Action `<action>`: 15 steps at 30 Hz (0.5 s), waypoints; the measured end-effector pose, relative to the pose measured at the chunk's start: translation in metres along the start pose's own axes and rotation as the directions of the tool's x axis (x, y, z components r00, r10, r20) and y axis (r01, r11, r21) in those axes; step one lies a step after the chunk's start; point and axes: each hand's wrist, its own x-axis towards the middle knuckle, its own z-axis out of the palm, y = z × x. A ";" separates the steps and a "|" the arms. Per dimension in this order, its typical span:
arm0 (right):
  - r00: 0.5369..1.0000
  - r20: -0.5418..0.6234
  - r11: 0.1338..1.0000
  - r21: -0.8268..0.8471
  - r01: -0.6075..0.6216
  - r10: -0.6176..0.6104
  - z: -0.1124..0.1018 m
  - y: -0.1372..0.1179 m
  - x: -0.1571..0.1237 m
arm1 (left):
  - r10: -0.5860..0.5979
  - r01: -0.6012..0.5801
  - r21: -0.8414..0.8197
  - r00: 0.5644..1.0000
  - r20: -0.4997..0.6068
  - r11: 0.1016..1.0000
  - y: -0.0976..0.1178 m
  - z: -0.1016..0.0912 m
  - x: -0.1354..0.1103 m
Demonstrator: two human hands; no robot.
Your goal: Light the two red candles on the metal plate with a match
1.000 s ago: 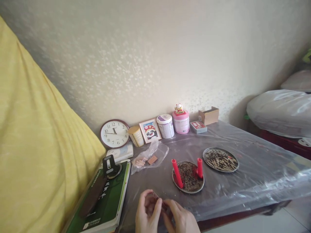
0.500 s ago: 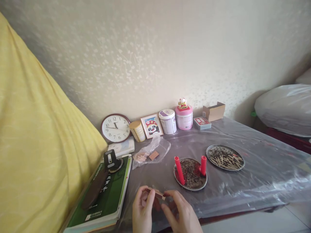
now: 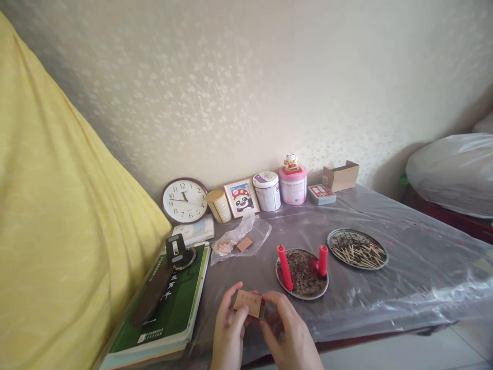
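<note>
A small brown matchbox (image 3: 248, 303) with printed characters on its face is gripped by my left hand (image 3: 229, 325), thumb on the front. My right hand (image 3: 284, 324) pinches the box's right end, where a bit of the inner drawer shows; the lower fingers are partly hidden. Beyond my hands stands a round metal plate (image 3: 300, 295) with two red candles, a taller leaning one (image 3: 285, 268) and a shorter one (image 3: 322, 260), both unlit. Farther right, another plate (image 3: 334, 252) holds many matchsticks (image 3: 362, 255), some blackened.
A clear plastic bag (image 3: 262, 235) with another matchbox (image 3: 244, 244) lies behind my left hand. Green books (image 3: 181, 303) with a dark long object (image 3: 154, 298) on top are at left. Along the wall stand a clock (image 3: 185, 200), tins (image 3: 266, 192), a picture frame (image 3: 242, 199) and a cardboard box (image 3: 342, 178).
My hands have turned the matchbox so its printed face now shows toward me; before, it was seen nearly edge-on. Both hands keep hold of it.
</note>
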 end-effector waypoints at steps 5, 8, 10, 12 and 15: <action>0.999 0.027 0.999 -0.015 0.044 -0.044 0.003 0.002 -0.002 | 0.006 -0.007 0.052 1.000 0.008 0.999 -0.002 0.000 0.000; 0.998 0.021 0.998 -0.017 0.066 -0.066 0.003 0.000 -0.002 | 0.029 -0.028 0.063 0.999 -0.023 0.998 -0.002 -0.002 0.001; 0.996 0.010 0.996 -0.024 0.085 -0.085 0.002 -0.001 -0.001 | 0.045 -0.042 0.059 0.997 -0.055 0.997 -0.002 -0.003 0.002; 0.995 0.006 0.994 -0.036 0.099 -0.099 0.002 -0.001 -0.001 | 0.054 -0.049 0.057 0.994 -0.094 0.997 0.000 -0.003 0.002; 0.995 0.012 0.994 -0.051 0.100 -0.100 0.001 -0.001 -0.001 | 0.066 -0.058 0.062 0.988 -0.140 0.996 0.004 -0.003 0.003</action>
